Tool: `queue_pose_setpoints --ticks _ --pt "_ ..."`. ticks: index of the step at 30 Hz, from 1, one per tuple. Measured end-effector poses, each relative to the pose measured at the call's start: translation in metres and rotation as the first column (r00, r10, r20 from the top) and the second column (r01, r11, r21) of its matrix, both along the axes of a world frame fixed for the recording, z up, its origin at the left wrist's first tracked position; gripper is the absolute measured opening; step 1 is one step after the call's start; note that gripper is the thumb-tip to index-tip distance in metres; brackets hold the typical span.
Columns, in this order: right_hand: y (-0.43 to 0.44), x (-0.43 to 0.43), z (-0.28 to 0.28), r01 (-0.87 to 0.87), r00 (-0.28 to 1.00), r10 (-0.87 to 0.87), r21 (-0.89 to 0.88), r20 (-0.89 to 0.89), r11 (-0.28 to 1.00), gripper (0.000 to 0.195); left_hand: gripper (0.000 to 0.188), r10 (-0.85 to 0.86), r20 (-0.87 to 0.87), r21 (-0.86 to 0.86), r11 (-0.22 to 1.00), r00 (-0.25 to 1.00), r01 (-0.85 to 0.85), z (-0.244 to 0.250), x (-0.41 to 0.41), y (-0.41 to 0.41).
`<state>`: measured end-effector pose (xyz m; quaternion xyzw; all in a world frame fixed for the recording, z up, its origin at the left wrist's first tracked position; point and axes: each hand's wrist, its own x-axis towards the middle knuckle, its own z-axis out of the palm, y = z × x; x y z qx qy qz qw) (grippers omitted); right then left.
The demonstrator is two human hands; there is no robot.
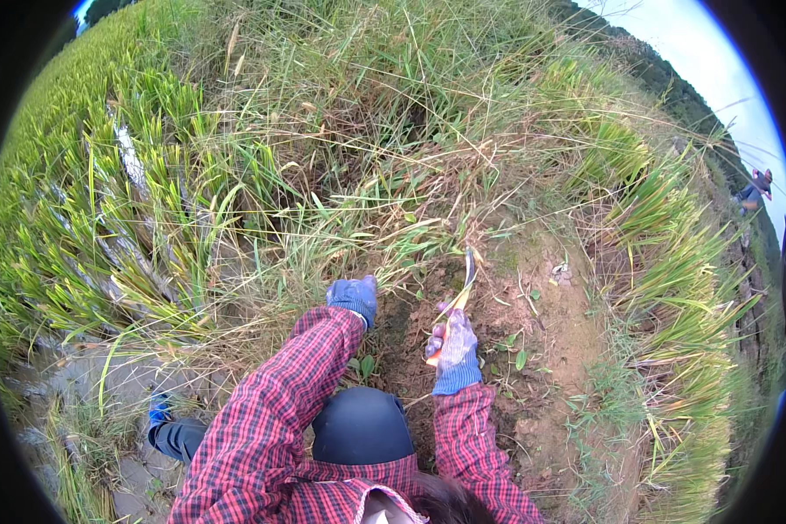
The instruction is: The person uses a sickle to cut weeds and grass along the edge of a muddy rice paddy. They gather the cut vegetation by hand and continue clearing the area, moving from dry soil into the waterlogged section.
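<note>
My right hand [456, 337], in a purple and blue knit work glove, grips the orange and yellow handle [460, 301] of a sickle. Its narrow curved blade [469, 267] points away from me, the tip among dry grass roots at the edge of bare soil. In a matching glove, my left hand [354, 298] is closed at the base of a clump of green grass [409, 249]. Its fingers are mostly hidden beneath the back of the glove, and the blades spread out ahead of it.
Trampled, tangled grass [432, 144] covers the bank ahead. Muddy water [128, 376] and rice plants [150, 216] lie to the left. A strip of bare earth [557, 367] runs along my right, bordered by more rice plants [674, 340]. Another person [753, 190] is far off at right.
</note>
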<state>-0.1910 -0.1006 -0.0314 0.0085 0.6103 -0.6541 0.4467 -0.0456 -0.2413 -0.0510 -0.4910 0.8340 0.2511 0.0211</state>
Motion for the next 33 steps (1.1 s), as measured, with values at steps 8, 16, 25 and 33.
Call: queue_pose_setpoints --ticks 8,16,25,33 --pt "-0.037 0.006 0.010 0.308 0.947 -0.321 -0.254 -0.011 0.917 0.030 0.037 -0.001 0.017 0.066 0.998 1.000 0.000 -0.012 -0.004 -0.003" --pt "-0.206 -0.023 0.068 0.194 0.981 -0.151 -0.610 0.121 0.768 0.036 0.033 -0.046 0.021 0.023 0.999 0.999 0.046 -0.004 -0.001 -0.002" --pt "-0.196 0.018 0.000 -0.339 0.832 0.502 0.498 -0.238 0.798 0.023 0.031 -0.140 0.028 -0.028 0.990 0.990 0.141 -0.038 -0.012 -0.002" --pt "-0.128 -0.032 0.043 0.239 0.971 -0.208 -0.446 0.118 0.863 0.031 0.044 -0.089 0.055 0.066 0.994 0.995 0.085 -0.021 -0.005 -0.004"
